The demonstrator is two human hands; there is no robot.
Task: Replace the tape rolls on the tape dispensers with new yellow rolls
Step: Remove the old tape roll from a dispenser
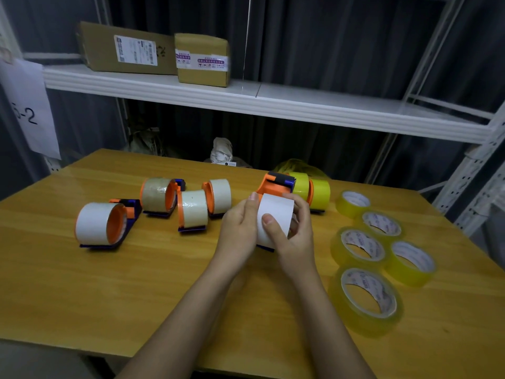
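Head view: both hands, left [239,228] and right [293,236], grasp a white tape roll [274,214]; hanging sheet [27,105] reads "-2".

Two bare forearms enter from the bottom edge, nearer the camera than the white tape roll [274,222]. No sleeves in view on either arm; both are uncovered from the frame edge up to the wrist. Left hand [240,228] sits just left of the roll: no ring, no watch, no glove, short trimmed nails, thumbnail visible at the roll's top left. Right hand [292,233] sits just right of the roll: likewise bare, no jewellery or wristband, short thumbnail showing on the roll's face. No marks or bandages show on either hand. Upper arms and torso out of view.
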